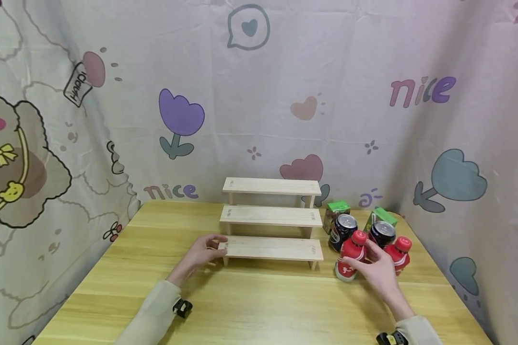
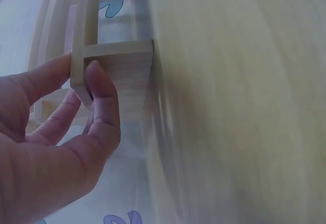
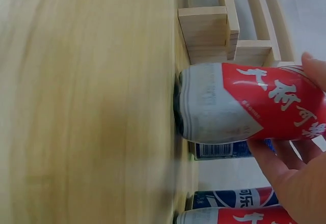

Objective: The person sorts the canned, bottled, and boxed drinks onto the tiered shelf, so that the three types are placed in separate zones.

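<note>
A three-step wooden display rack stands on the table, its lowest step toward me. My left hand pinches the left end of that lowest step; in the left wrist view the thumb and fingers lie on either side of the board. To the right of the rack, my right hand grips a red-capped cola bottle with a red and white label. In the right wrist view this bottle is upright relative to the table, its base at or very near the tabletop.
Behind the held bottle are two dark cans, one at left and one at right. Two green-topped drink cartons, left and right, stand farther back. A second red-capped bottle is right of my hand. A printed curtain encloses the table.
</note>
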Motion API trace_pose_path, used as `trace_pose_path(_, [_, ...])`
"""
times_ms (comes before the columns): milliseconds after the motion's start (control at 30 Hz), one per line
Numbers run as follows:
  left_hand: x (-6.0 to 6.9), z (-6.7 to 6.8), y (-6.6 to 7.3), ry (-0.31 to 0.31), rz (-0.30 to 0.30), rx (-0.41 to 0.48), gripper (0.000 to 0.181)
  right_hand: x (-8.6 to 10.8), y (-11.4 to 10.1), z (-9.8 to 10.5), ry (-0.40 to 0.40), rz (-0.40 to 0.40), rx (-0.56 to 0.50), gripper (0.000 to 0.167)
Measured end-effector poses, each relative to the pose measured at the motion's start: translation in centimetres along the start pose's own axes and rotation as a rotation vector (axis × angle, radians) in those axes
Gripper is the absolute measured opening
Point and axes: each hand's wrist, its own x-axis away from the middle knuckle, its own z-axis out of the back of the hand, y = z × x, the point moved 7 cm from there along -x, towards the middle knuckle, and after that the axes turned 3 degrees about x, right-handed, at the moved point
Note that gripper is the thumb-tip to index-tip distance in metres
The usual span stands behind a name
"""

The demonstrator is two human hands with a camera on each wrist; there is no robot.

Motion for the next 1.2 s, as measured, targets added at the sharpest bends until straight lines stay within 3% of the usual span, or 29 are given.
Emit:
trace_pose_path(233, [-0.4, -0.4, 0.1, -0.035, 0.013, 0.061, 0.035, 0.1, -0.7, 0.0, 0.021, -0.017, -0.034, 0.090])
trace_pose_path(800, [-1.0, -0.5, -0.2, 0.022, 0.013, 0.068, 0.029, -0.2, -4.1, -1.1, 0.083, 0.170, -0.122, 0.068])
trace_pose_path(1200, [-0.7, -0.6, -0.1, 0.063, 0.006, 0.078, 0.024, -0.7, -6.3, -2.1, 0.064, 0.212, -0.150, 0.071])
